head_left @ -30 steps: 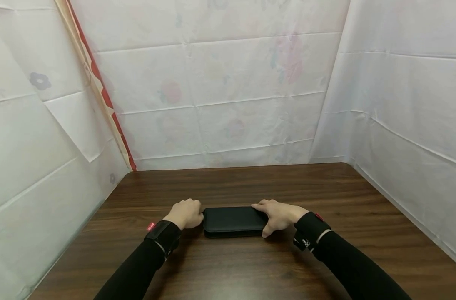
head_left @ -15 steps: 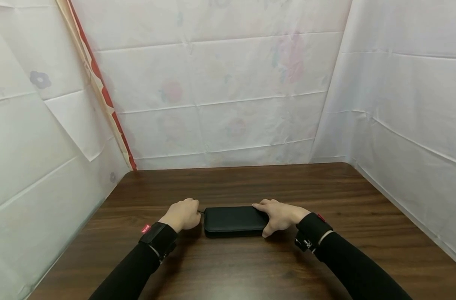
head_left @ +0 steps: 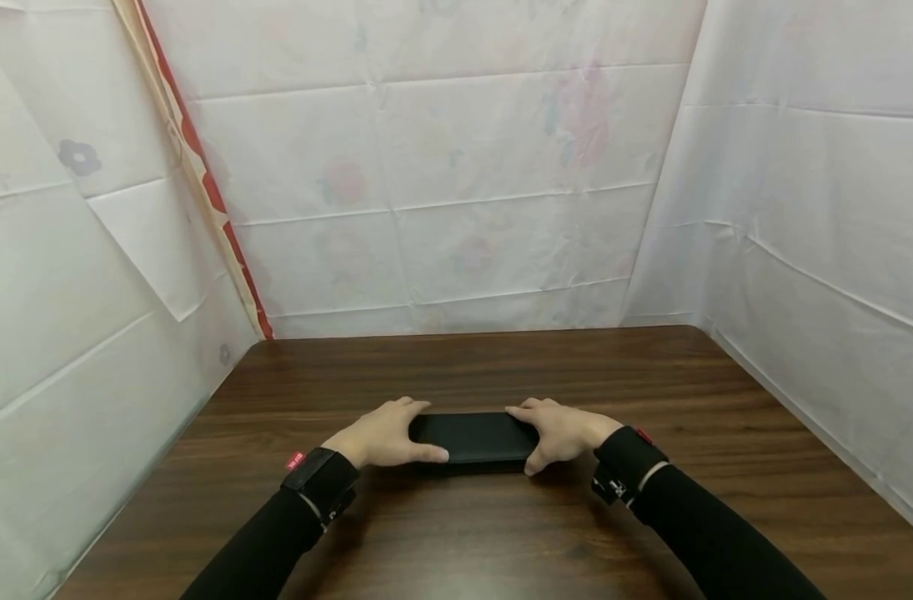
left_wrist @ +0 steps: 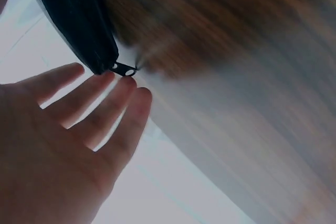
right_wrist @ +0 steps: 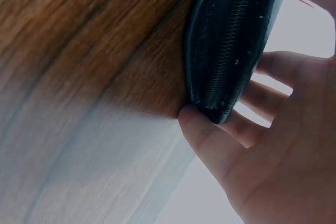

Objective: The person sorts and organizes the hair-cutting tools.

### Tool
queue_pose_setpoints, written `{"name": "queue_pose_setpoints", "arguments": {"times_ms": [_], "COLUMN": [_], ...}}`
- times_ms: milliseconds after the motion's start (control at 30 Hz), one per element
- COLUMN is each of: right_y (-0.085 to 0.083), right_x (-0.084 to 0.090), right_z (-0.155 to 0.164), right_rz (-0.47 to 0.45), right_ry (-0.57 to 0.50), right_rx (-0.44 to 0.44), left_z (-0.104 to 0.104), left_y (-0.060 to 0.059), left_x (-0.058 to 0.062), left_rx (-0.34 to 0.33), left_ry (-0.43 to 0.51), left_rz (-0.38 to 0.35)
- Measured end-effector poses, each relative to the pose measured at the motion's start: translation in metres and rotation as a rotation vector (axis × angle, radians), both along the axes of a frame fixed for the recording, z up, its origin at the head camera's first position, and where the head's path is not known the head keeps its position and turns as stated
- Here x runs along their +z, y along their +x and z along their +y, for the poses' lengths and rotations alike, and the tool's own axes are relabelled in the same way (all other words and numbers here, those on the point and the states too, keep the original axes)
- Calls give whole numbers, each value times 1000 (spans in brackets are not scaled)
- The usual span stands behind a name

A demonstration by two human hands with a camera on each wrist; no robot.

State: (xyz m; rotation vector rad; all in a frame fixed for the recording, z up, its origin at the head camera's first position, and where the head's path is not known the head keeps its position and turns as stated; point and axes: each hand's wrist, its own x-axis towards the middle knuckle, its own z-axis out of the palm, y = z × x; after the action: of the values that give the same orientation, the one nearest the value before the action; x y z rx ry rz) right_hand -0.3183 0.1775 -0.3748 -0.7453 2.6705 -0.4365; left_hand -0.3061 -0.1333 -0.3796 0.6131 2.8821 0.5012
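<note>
A black zip-around wallet (head_left: 474, 437) lies flat on the table, its long side facing me. My right hand (head_left: 564, 432) holds its right end, thumb on the near corner and fingers at the far one. In the right wrist view the zipper teeth of the wallet (right_wrist: 228, 45) run along its edge, between thumb and fingers. At the left end my left hand (head_left: 384, 433) is spread, its thumb over the near edge. The left wrist view has its fingers extended, tips close to a metal zipper pull (left_wrist: 125, 70); whether they touch it I cannot tell.
The dark wood-grain table (head_left: 471, 367) carries the wallet. White sheeting with faint prints hangs behind it (head_left: 441, 192) and on both sides. Black wrist straps with camera mounts (head_left: 629, 462) sit on both wrists.
My left hand was curled at the wallet's left end and drew slightly left, pulling at the zipper end. Now its fingers have opened and spread around that end. The right hand stays in place.
</note>
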Motion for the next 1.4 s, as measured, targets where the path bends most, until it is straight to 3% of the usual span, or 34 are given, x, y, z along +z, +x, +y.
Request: {"name": "queue_pose_setpoints", "arguments": {"times_ms": [133,633,1100,1400], "right_y": [-1,-5,-15,-12], "right_x": [0,-4,-6,-6], "right_z": [0,7,7,20], "right_rz": [9,20,65,120], "right_ry": [-8,-24,-58,-127], "right_rx": [-1,-20,-49,-44], "left_z": [4,18,24,13], "left_y": [1,-8,-21,-14], "left_x": [-1,-10,-11,-11], "left_rx": [-3,-22,29,31], "left_ry": [-25,-8,22,45], "left_rz": [-25,3,6,33]}}
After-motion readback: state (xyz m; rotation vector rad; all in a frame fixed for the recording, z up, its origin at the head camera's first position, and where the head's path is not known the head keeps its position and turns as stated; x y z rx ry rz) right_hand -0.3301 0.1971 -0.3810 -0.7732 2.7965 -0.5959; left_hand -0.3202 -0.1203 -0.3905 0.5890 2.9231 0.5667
